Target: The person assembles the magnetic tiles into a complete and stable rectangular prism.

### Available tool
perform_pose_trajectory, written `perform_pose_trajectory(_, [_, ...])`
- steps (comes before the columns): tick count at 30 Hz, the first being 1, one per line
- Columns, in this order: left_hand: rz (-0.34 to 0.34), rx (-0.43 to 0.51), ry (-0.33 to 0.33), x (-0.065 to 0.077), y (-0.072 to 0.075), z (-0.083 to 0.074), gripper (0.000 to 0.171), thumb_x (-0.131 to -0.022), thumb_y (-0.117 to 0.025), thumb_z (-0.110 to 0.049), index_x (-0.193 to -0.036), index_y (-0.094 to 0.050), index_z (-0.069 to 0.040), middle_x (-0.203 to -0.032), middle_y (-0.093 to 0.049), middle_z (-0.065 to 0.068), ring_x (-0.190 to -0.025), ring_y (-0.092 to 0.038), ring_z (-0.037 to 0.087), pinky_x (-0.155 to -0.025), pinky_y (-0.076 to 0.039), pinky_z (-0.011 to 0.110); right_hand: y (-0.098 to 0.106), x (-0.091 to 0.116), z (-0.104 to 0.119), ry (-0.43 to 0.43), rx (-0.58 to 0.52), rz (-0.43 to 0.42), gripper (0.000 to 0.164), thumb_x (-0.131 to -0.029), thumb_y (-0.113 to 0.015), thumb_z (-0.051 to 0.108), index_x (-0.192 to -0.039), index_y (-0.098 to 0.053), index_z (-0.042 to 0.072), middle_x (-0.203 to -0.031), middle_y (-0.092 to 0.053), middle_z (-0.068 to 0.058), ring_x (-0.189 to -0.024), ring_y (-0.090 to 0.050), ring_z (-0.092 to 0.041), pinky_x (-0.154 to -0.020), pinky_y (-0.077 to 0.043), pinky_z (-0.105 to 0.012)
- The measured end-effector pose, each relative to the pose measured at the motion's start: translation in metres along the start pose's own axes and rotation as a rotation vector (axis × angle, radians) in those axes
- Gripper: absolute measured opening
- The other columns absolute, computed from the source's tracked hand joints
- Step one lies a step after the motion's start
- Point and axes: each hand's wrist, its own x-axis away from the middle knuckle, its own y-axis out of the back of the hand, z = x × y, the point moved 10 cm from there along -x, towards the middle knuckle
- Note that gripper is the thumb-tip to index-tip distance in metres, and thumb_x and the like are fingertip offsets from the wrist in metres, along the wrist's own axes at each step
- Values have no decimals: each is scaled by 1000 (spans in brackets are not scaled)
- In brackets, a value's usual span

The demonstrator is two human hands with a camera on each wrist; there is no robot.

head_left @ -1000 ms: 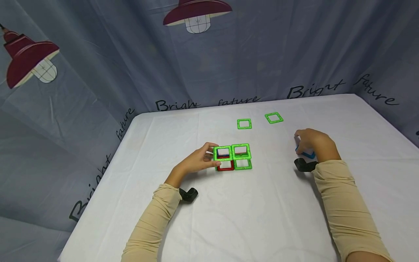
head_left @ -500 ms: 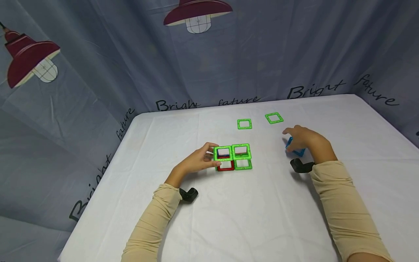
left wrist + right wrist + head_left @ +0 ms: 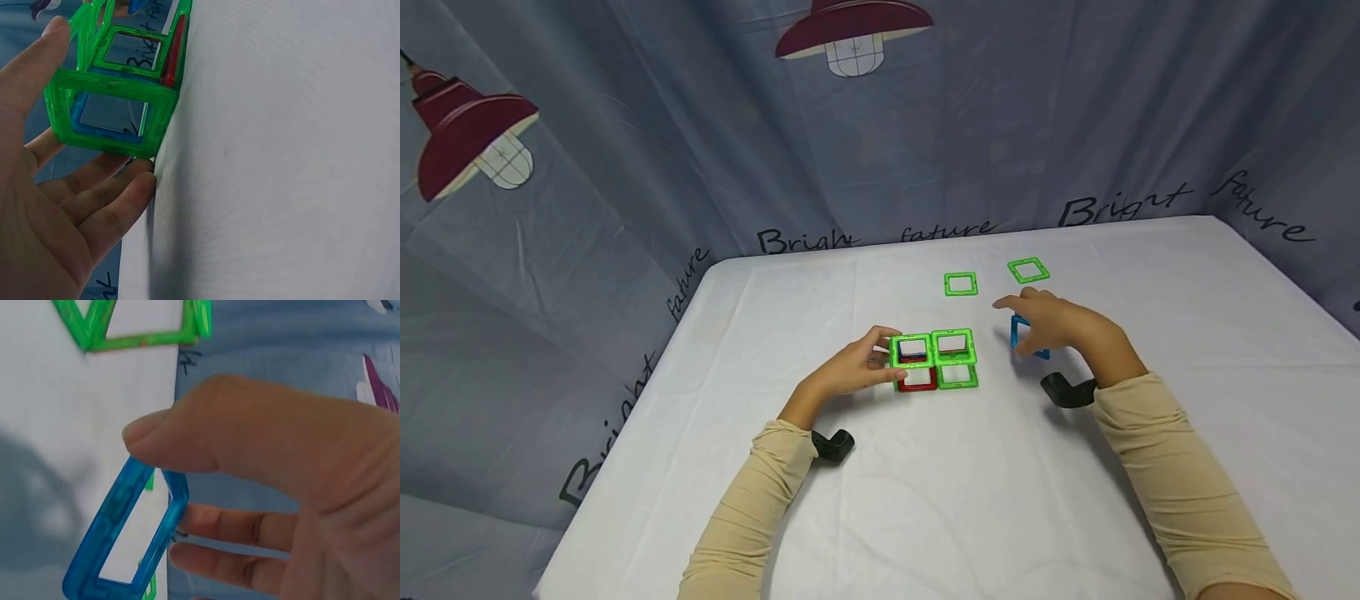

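Observation:
Green, red and blue magnetic tiles form a small box-like structure (image 3: 933,350) on the white table. My left hand (image 3: 842,371) grips its left end, thumb on the near side and fingers on the far side. In the left wrist view, a green tile frame (image 3: 112,82) faces the palm, and a red tile (image 3: 174,53) shows along the table side. Right of the structure, my right hand (image 3: 1051,323) pinches a blue square magnetic tile (image 3: 103,528), held tilted above the table. In the head view, fingers cover part of that blue tile.
Two loose green square tiles lie farther back, one behind the structure (image 3: 961,293) and one turned askew (image 3: 1033,277) beyond my right hand. A grey printed curtain (image 3: 1000,125) hangs behind the white table (image 3: 955,500). Black wrist cameras (image 3: 833,447) sit on both wrists.
My right hand has moved left across the table, bringing the blue tile from the right side toward the structure. My left hand and the structure have stayed in place.

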Motion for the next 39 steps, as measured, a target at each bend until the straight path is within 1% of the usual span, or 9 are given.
perform_pose_trajectory(6, [1, 3, 4, 0, 0, 1, 61, -82, -66, -36, -132, -34, -22, -122, -52, 8, -107, -59, 19, -91, -49, 26, -3, 2, 18, 66, 2, -3, 75, -73, -73, 14, -138, -36, 10, -115, -47, -16, -98, -44, -27, -78, -49, -43])
perform_pose_trajectory(12, [6, 14, 1, -1, 0, 1, 61, -83, -66, -35, -132, -33, -21, -122, -52, 8, -108, -59, 20, -92, -49, 27, -4, 4, 31, 113, 8, -10, 77, -73, -73, 14, -140, -35, 12, -118, -47, -15, -100, -45, -26, -80, -49, -45])
perform_pose_trajectory(18, [6, 12, 4, -1, -1, 2, 61, -83, -66, -34, -132, -33, -21, -122, -52, 9, -108, -59, 21, -92, -49, 27, -7, 7, 45, 170, -6, 8, 79, -74, -72, 13, -141, -31, 13, -120, -46, -15, -104, -46, -27, -81, -49, -45])
perform_pose_trajectory(22, [14, 15, 5, -2, -2, 3, 62, -83, -66, -32, -134, -32, -20, -124, -51, 11, -110, -58, 24, -93, -49, 30, -9, 8, 51, 196, -1, 8, 78, -75, -72, 13, -141, -30, 14, -121, -46, -14, -106, -46, -27, -82, -49, -44])
perform_pose_trajectory(25, [25, 20, 8, -2, -2, 2, 63, -84, -65, -30, -136, -31, -17, -127, -49, 15, -112, -57, 27, -95, -48, 32, -11, 8, 54, 205, 5, 5, 79, -75, -73, 14, -141, -31, 15, -122, -46, -14, -108, -46, -28, -84, -49, -46])
perform_pose_trajectory(26, [32, 18, 10, -2, -3, 1, 63, -85, -65, -29, -136, -30, -16, -127, -49, 16, -112, -56, 28, -95, -47, 32, -11, 7, 55, 208, 5, 5, 79, -75, -73, 15, -141, -31, 15, -122, -46, -14, -108, -46, -28, -84, -49, -46])
perform_pose_trajectory(29, [47, 11, 6, 6, 0, -15, 62, -86, -63, -24, -136, -29, -10, -127, -48, 20, -113, -55, 31, -96, -47, 33, -12, 7, 58, 218, 10, 4, 80, -74, -74, 17, -141, -31, 15, -122, -46, -14, -107, -46, -27, -84, -49, -46])
perform_pose_trajectory(33, [51, 10, 1, 15, 3, -33, 60, -87, -62, -23, -135, -30, -7, -126, -48, 21, -112, -55, 31, -95, -47, 32, -12, 7, 61, 231, 10, 5, 80, -74, -74, 17, -141, -31, 13, -119, -47, -13, -105, -46, -27, -83, -50, -45])
perform_pose_trajectory(39, [41, 14, -3, 16, 3, -35, 58, -87, -62, -23, -135, -31, -7, -125, -49, 21, -112, -56, 32, -95, -48, 32, -11, 8, 62, 233, 11, -1, 78, -74, -74, 16, -140, -33, 13, -117, -48, -12, -103, -47, -25, -84, -49, -45])
